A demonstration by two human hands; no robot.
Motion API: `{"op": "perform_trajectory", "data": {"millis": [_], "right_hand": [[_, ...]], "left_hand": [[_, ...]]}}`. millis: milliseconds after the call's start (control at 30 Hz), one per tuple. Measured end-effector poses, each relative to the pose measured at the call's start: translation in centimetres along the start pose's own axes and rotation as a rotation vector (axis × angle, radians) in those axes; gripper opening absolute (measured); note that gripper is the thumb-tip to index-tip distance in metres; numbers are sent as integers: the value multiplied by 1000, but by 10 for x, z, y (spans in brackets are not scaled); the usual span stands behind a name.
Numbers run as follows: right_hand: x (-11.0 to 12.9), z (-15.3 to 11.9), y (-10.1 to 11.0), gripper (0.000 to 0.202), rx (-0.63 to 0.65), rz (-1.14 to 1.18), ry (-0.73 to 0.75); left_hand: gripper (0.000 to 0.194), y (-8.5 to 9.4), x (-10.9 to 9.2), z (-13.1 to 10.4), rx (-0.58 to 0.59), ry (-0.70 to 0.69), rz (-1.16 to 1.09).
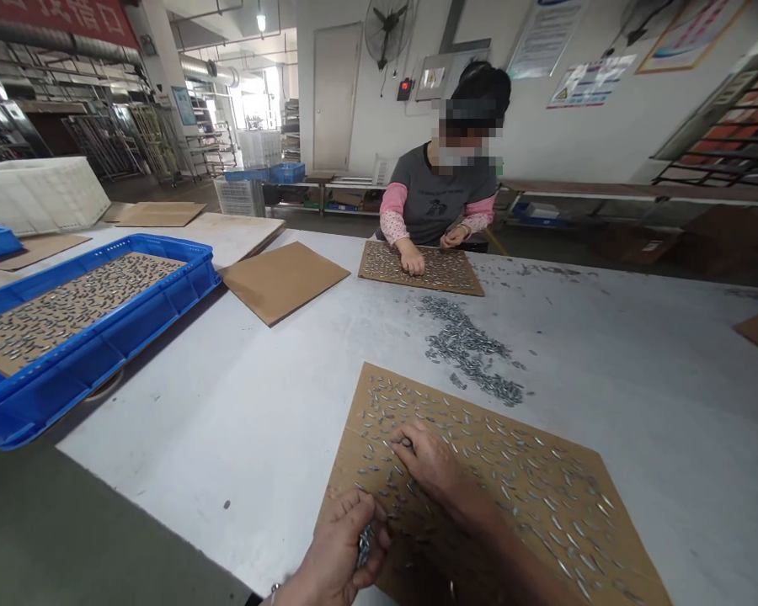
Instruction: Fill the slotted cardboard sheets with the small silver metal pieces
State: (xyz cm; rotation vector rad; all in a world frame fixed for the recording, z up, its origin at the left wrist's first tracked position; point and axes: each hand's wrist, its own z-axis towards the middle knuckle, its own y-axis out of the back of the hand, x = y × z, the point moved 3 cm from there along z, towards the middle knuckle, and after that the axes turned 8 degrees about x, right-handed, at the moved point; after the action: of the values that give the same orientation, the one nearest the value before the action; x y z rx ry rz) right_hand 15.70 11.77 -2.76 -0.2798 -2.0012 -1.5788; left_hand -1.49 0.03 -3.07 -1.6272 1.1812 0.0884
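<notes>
left hand: curled closed round a small bunch of metal pieces, low over the near edge of the card.
right hand: fingers narrowed, fingertips down on one piece among the rows laid on the card.
pieces: small, slim, shiny metal; probably light, stiff and slippery, best pinched at the middle between thumb and forefinger.
card: flat brown sheet on the white table, likely to slide or flex if pushed.
loose pile: just beyond the card.
co-worker's hand: well apart, on another card.
blue crate: at left, holding a filled card.
</notes>
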Motion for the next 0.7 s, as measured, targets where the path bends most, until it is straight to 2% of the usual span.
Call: {"op": "perform_trajectory", "data": {"millis": [133, 367, 533, 633, 700], "right_hand": [[9, -1, 4, 25, 18, -77, 16], [33, 6, 2, 25, 80, -390, -162], [36, 9, -8, 25, 99, -392, -304], [34, 10, -11, 25, 79, -371, -312], [33, 8, -5, 24, 65, -344, -295]], "left_hand": [[51, -2, -4, -1, -4, -32, 23], [52, 0, -4, -2, -26, -20, 21], [50, 3, -4, -2, -26, -37, 16], [51, 4, -4, -3, -65, -23, -7], [53, 4, -4, -3, -69, -19, -6]]}}
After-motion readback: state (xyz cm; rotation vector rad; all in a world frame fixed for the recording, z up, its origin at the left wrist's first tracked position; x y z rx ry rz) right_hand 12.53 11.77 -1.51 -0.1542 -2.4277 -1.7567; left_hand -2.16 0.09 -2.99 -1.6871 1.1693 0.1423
